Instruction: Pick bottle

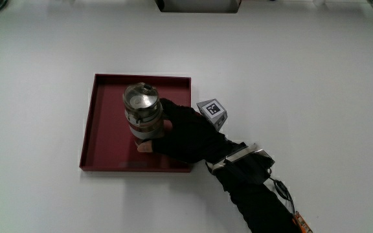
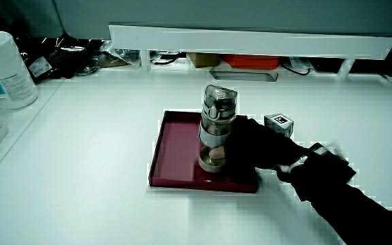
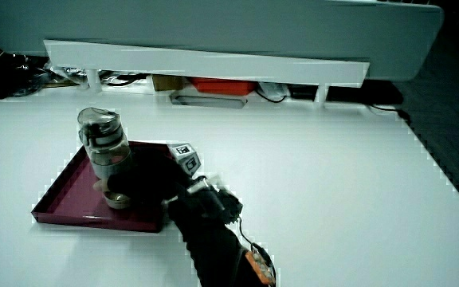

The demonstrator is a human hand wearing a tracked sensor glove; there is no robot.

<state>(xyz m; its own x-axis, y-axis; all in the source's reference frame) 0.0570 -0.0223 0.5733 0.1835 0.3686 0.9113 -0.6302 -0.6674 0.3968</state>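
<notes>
One clear bottle [image 1: 142,111] we note upright in the red tray [image 1: 102,129], the hand [image 1: 186,133] wrapped round its lower body.

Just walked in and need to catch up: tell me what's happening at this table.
A hand in a black glove is gripping a clear bottle with a metal cap. The bottle stands upright in a dark red tray on the white table, and the fingers wrap around its lower part. Whether it has left the tray floor cannot be told.

Dark red tray [image 1: 102,123] on white table [image 1: 303,97]
</notes>
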